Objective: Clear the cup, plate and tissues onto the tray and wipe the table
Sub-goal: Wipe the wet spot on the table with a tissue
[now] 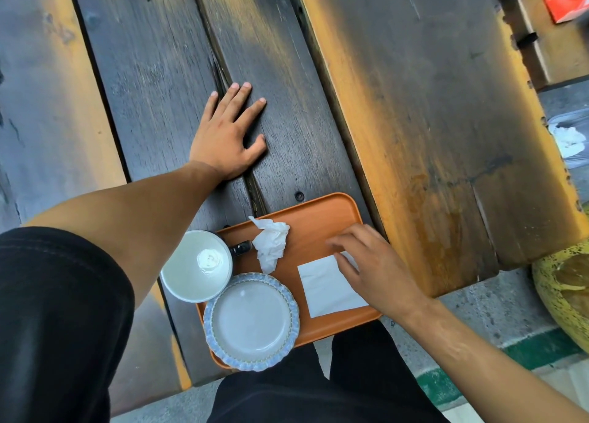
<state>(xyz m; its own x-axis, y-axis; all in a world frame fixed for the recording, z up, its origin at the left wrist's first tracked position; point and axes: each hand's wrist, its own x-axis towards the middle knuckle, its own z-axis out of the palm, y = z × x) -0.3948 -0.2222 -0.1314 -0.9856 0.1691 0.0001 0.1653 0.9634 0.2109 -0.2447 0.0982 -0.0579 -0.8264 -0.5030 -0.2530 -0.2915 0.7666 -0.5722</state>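
On tray: crumpled tissue, flat folded tissue.

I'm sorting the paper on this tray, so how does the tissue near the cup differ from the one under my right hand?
The crumpled tissue is wadded and wrinkled; the flat tissue lies smooth and square. The crumpled tissue is untouched beside the cup, while the right hand has its fingers at the flat tissue's corner. Both are white and lie on the tray.
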